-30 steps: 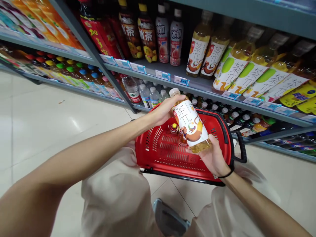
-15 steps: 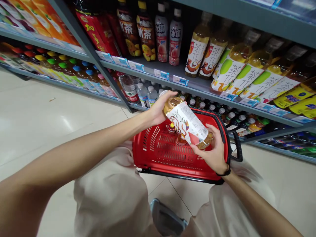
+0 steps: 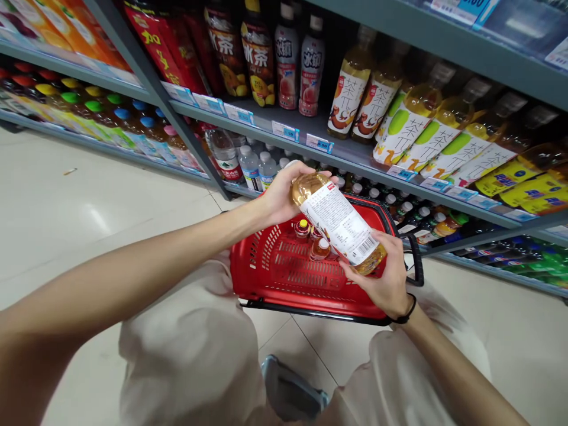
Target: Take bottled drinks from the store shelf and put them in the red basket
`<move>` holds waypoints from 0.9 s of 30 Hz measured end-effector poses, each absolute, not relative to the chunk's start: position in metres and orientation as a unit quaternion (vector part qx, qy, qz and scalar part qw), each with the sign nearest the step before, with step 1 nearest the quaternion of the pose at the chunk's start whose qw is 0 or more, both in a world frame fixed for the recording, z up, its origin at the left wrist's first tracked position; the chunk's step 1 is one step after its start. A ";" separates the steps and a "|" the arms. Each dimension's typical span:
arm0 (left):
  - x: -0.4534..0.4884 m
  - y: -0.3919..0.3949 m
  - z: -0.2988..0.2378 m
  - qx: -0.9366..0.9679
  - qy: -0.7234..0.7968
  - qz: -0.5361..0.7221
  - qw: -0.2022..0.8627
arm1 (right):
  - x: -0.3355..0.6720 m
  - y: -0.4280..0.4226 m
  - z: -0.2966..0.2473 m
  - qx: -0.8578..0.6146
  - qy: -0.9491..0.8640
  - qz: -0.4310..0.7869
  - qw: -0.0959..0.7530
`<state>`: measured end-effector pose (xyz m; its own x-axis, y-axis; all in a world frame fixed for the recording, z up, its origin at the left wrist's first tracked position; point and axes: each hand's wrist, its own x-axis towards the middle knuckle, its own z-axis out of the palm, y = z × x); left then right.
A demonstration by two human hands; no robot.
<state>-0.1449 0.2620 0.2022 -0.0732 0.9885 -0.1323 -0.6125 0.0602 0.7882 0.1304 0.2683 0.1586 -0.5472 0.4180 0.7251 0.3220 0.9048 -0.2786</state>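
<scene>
I hold a tea bottle [image 3: 338,223] tilted over a red shopping basket [image 3: 275,272]. Its white label shows small print and a barcode, and the drink inside is amber. My left hand [image 3: 284,192] is closed around the cap end. My right hand [image 3: 386,278] grips the bottom end, with a black band on the wrist. Inside the basket stand small bottles [image 3: 310,239], one with a yellow cap.
Grey shelves [image 3: 355,160] run from left to right, packed with tea, water and soda bottles, with price tags on the edges. The basket sits on a pale tiled floor [image 3: 89,201] in front of my knees in beige trousers. A black basket handle [image 3: 417,266] sticks out right.
The bottle has been turned in my hands: its front picture label rolled away and the back label with the barcode now faces me. Both hands kept their grip.
</scene>
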 end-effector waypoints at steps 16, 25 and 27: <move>-0.141 0.247 0.202 0.342 0.373 0.645 0.573 | 0.122 0.263 0.130 -0.184 -0.930 0.133 0.289; -0.146 0.259 0.176 0.376 0.341 0.559 0.655 | 0.116 0.252 0.112 -0.215 -0.911 0.308 0.172; -0.145 0.260 0.172 0.380 0.334 0.558 0.658 | 0.118 0.253 0.108 -0.226 -0.901 0.328 0.172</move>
